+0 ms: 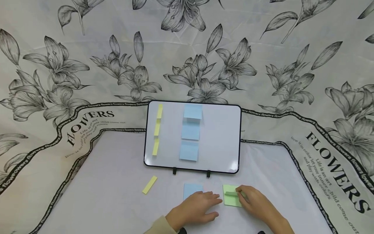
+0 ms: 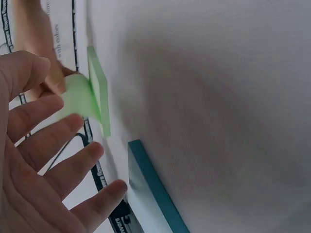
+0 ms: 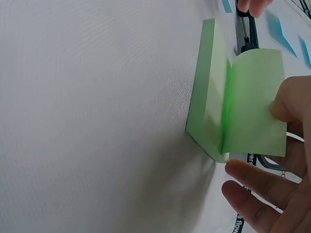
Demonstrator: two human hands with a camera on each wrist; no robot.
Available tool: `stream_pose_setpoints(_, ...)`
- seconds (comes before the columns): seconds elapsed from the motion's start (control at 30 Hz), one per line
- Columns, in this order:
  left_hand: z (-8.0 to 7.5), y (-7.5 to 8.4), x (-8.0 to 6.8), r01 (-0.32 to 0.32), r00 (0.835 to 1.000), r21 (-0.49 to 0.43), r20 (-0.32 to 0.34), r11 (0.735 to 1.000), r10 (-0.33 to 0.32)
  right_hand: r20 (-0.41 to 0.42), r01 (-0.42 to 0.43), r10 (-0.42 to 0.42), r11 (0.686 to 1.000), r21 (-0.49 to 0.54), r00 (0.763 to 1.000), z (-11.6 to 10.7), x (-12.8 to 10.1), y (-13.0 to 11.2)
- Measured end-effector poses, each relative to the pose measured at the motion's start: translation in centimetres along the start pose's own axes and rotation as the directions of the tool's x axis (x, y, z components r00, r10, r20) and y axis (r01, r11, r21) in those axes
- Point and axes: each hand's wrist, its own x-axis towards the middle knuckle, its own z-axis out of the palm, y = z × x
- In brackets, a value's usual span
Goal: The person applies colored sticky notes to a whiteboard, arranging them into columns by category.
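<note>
Soft, even daylight fills the room; the whiteboard (image 1: 217, 136) shows faint glare, wrist views blur up close, edges bow.

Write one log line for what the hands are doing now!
right hand peels top green sheet | green sticky-note pad on table | left hand rests flat

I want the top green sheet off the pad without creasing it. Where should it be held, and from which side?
Pinch the top sheet at its lifted free edge, where the right hand already holds it, and peel toward the bound edge. The sheet stays attached to the green pad along one side only, so coming in from the loose side seems safest.
</note>
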Motion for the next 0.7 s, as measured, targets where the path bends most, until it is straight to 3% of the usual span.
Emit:
stream_pose_setpoints(0.33,0.8,1.2,1.2,-0.048,0.995,0.064,0.094,0.997,0.042,0.051,0.017,-0.022,0.996,0.091,0.998,-0.1,0.2,-0.8)
stream_pose_setpoints(0.57,0.9,1.4,1.9,0.001,0.973,0.066,0.230,0.998,-0.016,0.114,-0.038,0.028,0.996,0.086,0.993,-0.2,0.2,-1.2)
stream_pose_setpoints(0.7,1.0,1.5,2.0,0.021,0.963,0.089,0.267,0.996,-0.044,0.096,-0.012,0.005,0.997,0.075,0.995,0.0,-0.3,-1.2)
